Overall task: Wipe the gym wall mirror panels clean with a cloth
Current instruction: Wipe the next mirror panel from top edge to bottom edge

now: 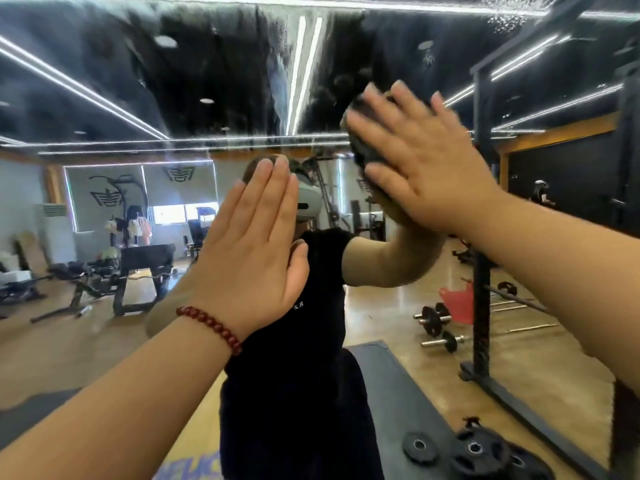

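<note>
The wall mirror (214, 81) fills the view, streaked and smeared across its upper part. My right hand (419, 157) is flat with straight fingers, pressing a dark grey cloth (363, 147) against the glass at upper right. The cloth shows only at the hand's left edge; the rest is hidden under the palm. My left hand (252, 244), with a red bead bracelet at the wrist, lies flat with straight fingers against the mirror near the middle, holding nothing.
A black rack upright (483, 216) stands close at the right, its base (526, 403) running along the floor. Weight plates (474, 448) lie at lower right. Dumbbells (433, 318), benches and a red bag appear as reflections, along with the person.
</note>
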A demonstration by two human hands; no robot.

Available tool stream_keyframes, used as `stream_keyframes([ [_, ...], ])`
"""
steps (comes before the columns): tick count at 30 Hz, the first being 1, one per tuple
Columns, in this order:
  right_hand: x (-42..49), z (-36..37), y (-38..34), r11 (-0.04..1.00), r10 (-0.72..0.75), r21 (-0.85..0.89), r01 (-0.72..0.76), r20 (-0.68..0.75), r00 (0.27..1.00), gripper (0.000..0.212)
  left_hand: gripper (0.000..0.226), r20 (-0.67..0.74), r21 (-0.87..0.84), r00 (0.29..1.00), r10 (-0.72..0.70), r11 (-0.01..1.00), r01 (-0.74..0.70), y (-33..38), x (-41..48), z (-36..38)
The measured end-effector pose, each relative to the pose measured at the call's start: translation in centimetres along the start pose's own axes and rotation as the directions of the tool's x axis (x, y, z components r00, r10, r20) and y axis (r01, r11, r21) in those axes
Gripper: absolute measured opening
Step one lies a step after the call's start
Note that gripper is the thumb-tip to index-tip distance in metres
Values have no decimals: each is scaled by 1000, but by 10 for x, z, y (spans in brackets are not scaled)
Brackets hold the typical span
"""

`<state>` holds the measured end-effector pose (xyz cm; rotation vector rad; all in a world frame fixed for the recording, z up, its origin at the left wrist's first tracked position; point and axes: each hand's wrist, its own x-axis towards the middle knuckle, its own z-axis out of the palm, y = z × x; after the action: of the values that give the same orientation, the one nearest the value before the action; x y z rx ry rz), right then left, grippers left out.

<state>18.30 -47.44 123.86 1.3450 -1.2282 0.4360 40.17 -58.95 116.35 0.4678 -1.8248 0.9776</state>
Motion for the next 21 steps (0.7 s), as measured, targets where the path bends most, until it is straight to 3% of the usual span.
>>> stream_keyframes([
  [1,3,-1,1,996,87,14,-87,-21,996,57,68,-16,-14,1000,7,1000,-7,0,-1,0],
  [3,-12,7,-12,993,112,-30,-114,-73,991,56,67,-48,-30,999,25,999,-26,-1,-1,1],
  [8,-102,32,-60,988,-140,-61,142,34,990,52,70,-34,-27,999,-15,1000,14,13,-15,7],
  [11,-106,30,-59,979,-196,-37,199,73,978,51,71,-10,-15,999,-33,999,33,25,-26,10],
  [13,-81,25,-50,990,-130,-47,131,30,991,52,70,-18,-3,999,-46,999,46,27,-26,11],
  [17,-42,18,-41,984,179,24,-178,-62,982,53,68,-35,-4,998,-53,999,53,28,-25,11],
  [19,-53,23,-54,975,224,30,-222,-96,970,53,66,-41,-24,997,-62,998,61,33,-31,12],
  [21,-83,32,-72,985,169,31,-168,-71,983,54,64,-35,-32,998,-57,998,56,39,-39,14],
])
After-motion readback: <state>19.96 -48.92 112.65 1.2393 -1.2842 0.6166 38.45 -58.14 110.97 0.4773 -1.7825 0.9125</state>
